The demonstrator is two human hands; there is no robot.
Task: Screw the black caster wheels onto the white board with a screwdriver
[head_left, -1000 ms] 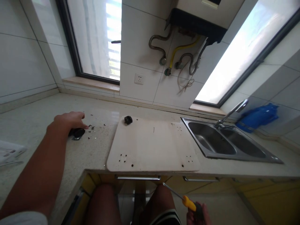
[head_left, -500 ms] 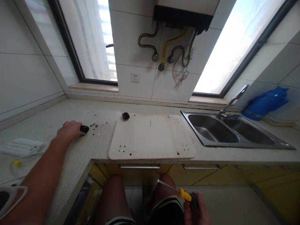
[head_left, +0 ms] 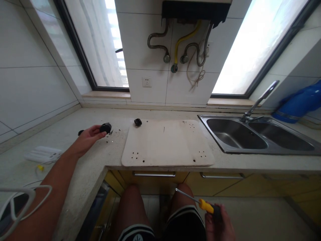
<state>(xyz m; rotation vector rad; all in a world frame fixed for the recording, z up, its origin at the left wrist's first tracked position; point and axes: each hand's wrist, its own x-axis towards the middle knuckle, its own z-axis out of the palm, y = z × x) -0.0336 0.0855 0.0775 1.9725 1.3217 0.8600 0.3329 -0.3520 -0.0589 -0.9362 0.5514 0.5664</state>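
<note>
The left hand (head_left: 90,135) pinches a black round piece (head_left: 105,127) toward the counter's (head_left: 114,154) back-left corner, where a low drag could scatter the small dark bits (head_left: 110,133) beside it. The right hand (head_left: 223,223) grips a screwdriver (head_left: 206,206) below the front edge; a careless swing could jab the knee (head_left: 187,188) near its tip. A white board (head_left: 168,144), a black block (head_left: 137,122) at its back-left corner, lies between the piece and the sink (head_left: 219,146).

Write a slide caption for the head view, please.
Left hand holds a black part; right hand grips a screwdriver.
</note>
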